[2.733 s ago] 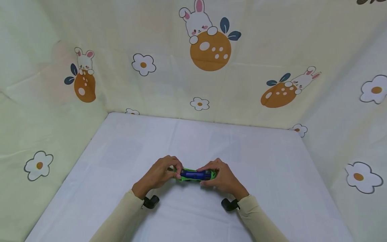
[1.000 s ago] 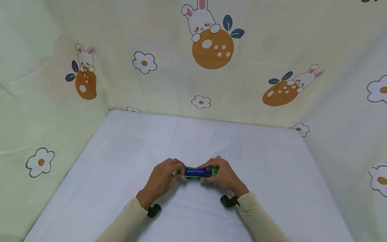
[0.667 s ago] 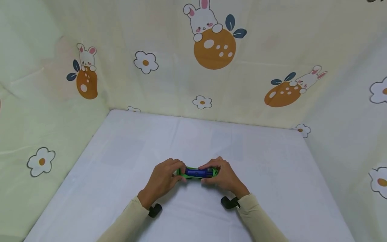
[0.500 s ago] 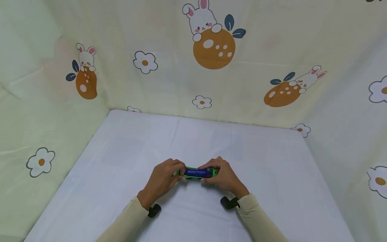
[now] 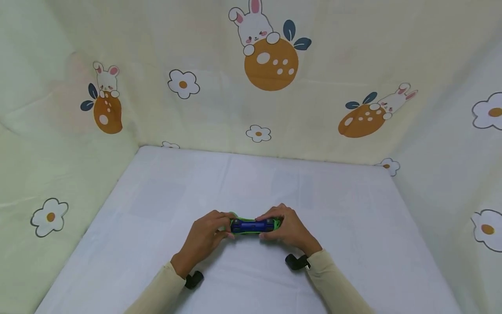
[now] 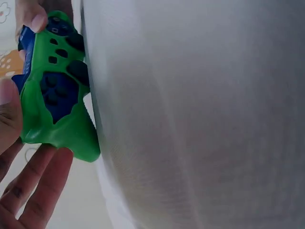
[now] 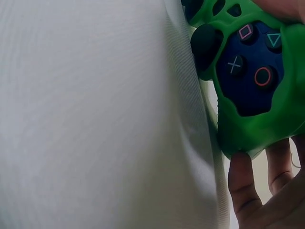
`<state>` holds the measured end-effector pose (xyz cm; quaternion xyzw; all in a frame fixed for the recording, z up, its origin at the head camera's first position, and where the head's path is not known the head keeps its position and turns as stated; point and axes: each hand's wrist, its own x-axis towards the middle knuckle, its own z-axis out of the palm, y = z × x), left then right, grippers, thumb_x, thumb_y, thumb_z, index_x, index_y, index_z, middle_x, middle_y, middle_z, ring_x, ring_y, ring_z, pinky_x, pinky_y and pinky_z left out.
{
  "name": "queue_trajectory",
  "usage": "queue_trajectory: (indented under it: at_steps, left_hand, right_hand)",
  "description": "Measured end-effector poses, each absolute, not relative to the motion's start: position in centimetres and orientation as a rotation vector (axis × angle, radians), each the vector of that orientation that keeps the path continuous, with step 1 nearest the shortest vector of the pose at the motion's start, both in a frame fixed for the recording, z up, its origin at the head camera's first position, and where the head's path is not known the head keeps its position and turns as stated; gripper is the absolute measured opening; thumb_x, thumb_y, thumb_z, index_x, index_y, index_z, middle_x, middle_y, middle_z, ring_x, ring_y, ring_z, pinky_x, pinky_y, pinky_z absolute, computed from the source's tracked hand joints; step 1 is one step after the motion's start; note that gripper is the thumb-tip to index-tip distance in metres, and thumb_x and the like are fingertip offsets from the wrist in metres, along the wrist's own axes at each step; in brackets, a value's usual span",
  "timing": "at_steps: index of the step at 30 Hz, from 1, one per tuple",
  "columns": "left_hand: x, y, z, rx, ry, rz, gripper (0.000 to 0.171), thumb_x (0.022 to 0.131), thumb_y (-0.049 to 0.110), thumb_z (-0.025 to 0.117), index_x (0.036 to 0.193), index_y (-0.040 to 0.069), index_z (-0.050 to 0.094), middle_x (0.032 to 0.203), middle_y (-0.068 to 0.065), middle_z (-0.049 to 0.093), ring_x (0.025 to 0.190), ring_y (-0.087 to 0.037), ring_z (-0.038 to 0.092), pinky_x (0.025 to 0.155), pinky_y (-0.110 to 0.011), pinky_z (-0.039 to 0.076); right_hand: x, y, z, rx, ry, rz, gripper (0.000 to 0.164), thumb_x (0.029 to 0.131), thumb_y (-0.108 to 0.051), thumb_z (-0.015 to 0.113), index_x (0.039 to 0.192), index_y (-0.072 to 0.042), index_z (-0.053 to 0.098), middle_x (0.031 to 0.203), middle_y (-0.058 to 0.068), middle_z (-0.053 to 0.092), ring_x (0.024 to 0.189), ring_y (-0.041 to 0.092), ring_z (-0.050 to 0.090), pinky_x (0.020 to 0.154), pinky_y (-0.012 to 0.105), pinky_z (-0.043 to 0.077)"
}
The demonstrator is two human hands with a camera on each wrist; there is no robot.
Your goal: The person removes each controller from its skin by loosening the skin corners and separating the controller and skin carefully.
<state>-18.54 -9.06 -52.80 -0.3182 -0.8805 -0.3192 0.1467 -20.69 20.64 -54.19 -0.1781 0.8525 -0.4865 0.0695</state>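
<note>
A blue game controller [image 5: 251, 226] in a stretchy green cover [image 6: 52, 136] stands on edge on the white table, between both hands. My left hand [image 5: 204, 235] holds the left end, its thumb at the cover's edge and its fingertips at the green handle in the left wrist view. At the right end, my right hand [image 5: 289, 231] grips the controller between thumb and fingers. Face buttons [image 7: 252, 59] show through the cover's opening in the right wrist view. In the head view, blue shows between green strips, with a green edge lifted by the left fingers.
White cloth covers the table [image 5: 333, 209]. Pale curtains [image 5: 211, 113] printed with rabbits and flowers stand at the back and both sides. A small black camera is strapped at each wrist, the right one [image 5: 296, 262] beside the sleeve.
My left hand has shifted slightly left, and more of the controller's blue left end shows between the green edges. My right hand keeps its hold. The head view has tilted slightly.
</note>
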Motion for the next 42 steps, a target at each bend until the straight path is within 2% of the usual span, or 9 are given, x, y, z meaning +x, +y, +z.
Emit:
queue_trajectory:
  at_steps: [3,7,13,16,22,26,32,38,42]
  left_hand:
    - [-18.6,-8.9,-52.8,-0.890,-2.575,-1.005,0.028,0.076,0.021,0.094,0.089,0.023,0.070,0.116,0.004,0.079,0.099,-0.013,0.073,0.072,-0.019,0.059]
    - [-18.7,-8.5,-52.7,-0.854,-2.612,-1.118,0.042,0.073,0.022,0.097,0.105,0.022,0.070,0.115,0.006,0.078,0.094,-0.014,0.072,0.071,-0.021,0.059]
    - [-19.3,-7.9,-53.1,-0.794,-2.728,-1.060,0.069,0.071,0.019,0.101,0.128,0.027,0.063,0.126,0.009,0.070,0.115,-0.013,0.065,0.090,-0.036,0.060]
    - [-19.5,-7.7,-53.3,-0.754,-2.756,-1.040,0.063,0.076,0.010,0.097,0.127,0.027,0.063,0.125,0.006,0.070,0.118,-0.015,0.065,0.095,-0.040,0.059]
    - [-20.0,-7.9,-53.4,-0.711,-2.718,-1.125,0.056,0.082,0.003,0.090,0.126,0.025,0.063,0.122,0.005,0.075,0.108,-0.013,0.065,0.086,-0.032,0.057]
    - [-20.2,-8.2,-53.4,-0.685,-2.677,-1.280,0.054,0.089,0.010,0.087,0.134,0.024,0.061,0.122,0.003,0.076,0.106,-0.011,0.068,0.081,-0.029,0.059]
    - [-20.3,-8.7,-53.2,-0.568,-2.616,-1.544,0.049,0.097,0.023,0.080,0.141,0.029,0.057,0.114,-0.001,0.079,0.071,-0.016,0.065,0.065,-0.026,0.055]
    - [-20.4,-8.9,-53.3,-0.424,-2.687,-1.623,0.040,0.101,0.029,0.075,0.137,0.031,0.058,0.112,0.000,0.080,0.079,-0.014,0.065,0.070,-0.027,0.052]
    - [-20.7,-8.8,-53.7,-0.297,-2.718,-1.641,0.036,0.102,0.032,0.074,0.135,0.029,0.061,0.119,-0.004,0.078,0.078,-0.013,0.061,0.069,-0.026,0.050]
  right_hand:
    - [-20.7,21.0,-54.0,-0.497,2.564,-1.465,0.043,0.073,-0.026,0.100,0.109,-0.041,0.082,0.107,-0.015,0.077,0.101,0.019,0.053,0.088,0.036,0.043]
    - [-20.6,21.3,-53.9,-0.457,2.559,-1.442,0.042,0.074,-0.028,0.099,0.110,-0.042,0.082,0.109,-0.014,0.075,0.104,0.020,0.053,0.090,0.038,0.042]
    - [-20.5,21.3,-53.8,-0.416,2.525,-1.476,0.043,0.075,-0.032,0.099,0.113,-0.042,0.081,0.113,-0.006,0.073,0.107,0.024,0.054,0.090,0.040,0.043]
    - [-20.6,21.1,-53.8,-0.383,2.511,-1.481,0.042,0.076,-0.036,0.098,0.114,-0.041,0.081,0.115,-0.004,0.073,0.108,0.024,0.054,0.091,0.040,0.044]
    - [-20.4,20.5,-53.2,-0.359,2.548,-1.488,0.042,0.085,-0.041,0.090,0.124,-0.031,0.079,0.121,-0.003,0.072,0.110,0.022,0.056,0.091,0.039,0.044]
    - [-20.3,20.3,-52.9,-0.408,2.573,-1.523,0.053,0.090,-0.039,0.086,0.139,-0.025,0.070,0.133,-0.002,0.072,0.113,0.017,0.061,0.091,0.036,0.050]
    - [-20.0,20.2,-52.6,-0.465,2.516,-1.639,0.070,0.089,-0.024,0.089,0.151,-0.028,0.058,0.129,0.005,0.072,0.095,0.016,0.064,0.075,0.027,0.056]
    - [-20.0,20.2,-53.5,-0.472,2.470,-1.717,0.067,0.090,-0.019,0.086,0.151,-0.025,0.059,0.142,0.003,0.066,0.105,0.014,0.066,0.077,0.025,0.057]
    - [-20.3,20.1,-54.2,-0.407,2.484,-1.736,0.063,0.092,-0.021,0.085,0.150,-0.022,0.061,0.140,0.003,0.067,0.111,0.015,0.069,0.079,0.024,0.058]
